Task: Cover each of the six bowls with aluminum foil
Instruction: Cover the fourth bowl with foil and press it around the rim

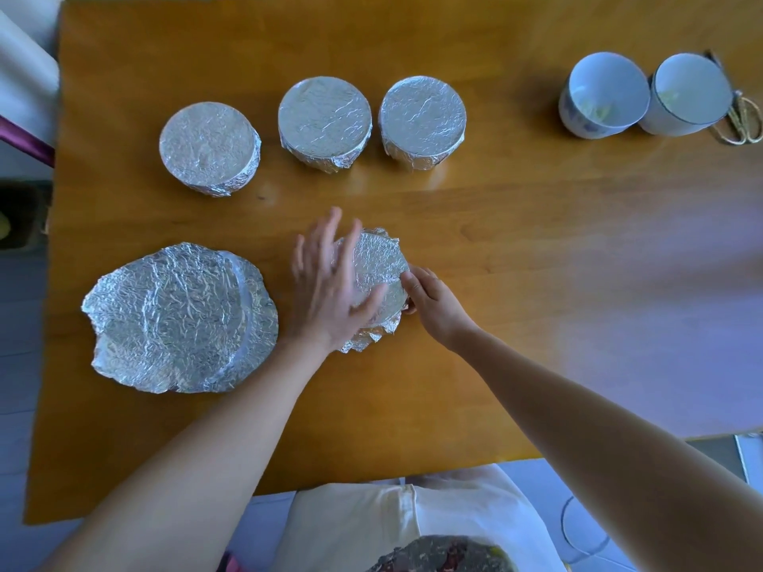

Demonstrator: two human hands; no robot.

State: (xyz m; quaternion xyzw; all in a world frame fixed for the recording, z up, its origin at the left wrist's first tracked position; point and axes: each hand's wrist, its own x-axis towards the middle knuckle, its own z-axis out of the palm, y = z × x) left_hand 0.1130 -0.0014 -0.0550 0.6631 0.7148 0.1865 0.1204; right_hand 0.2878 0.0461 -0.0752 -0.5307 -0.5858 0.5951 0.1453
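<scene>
Three foil-covered bowls stand in a row at the back: left (208, 148), middle (324, 123), right (422, 122). A fourth bowl (377, 270) in front of me has a crinkled foil sheet over its top. My left hand (330, 282) lies flat on that foil with fingers spread. At the bowl's right rim, my right hand (431, 303) pinches the foil edge. Two white bowls, one (603, 94) beside the other (685, 94), stand uncovered at the far right. A stack of loose round foil sheets (177, 317) lies to the left.
Gold-handled scissors (743, 121) lie behind the uncovered bowls near the right edge of the wooden table (536, 241). A white cloth and a foil-topped item (441, 555) sit at my lap below the front table edge.
</scene>
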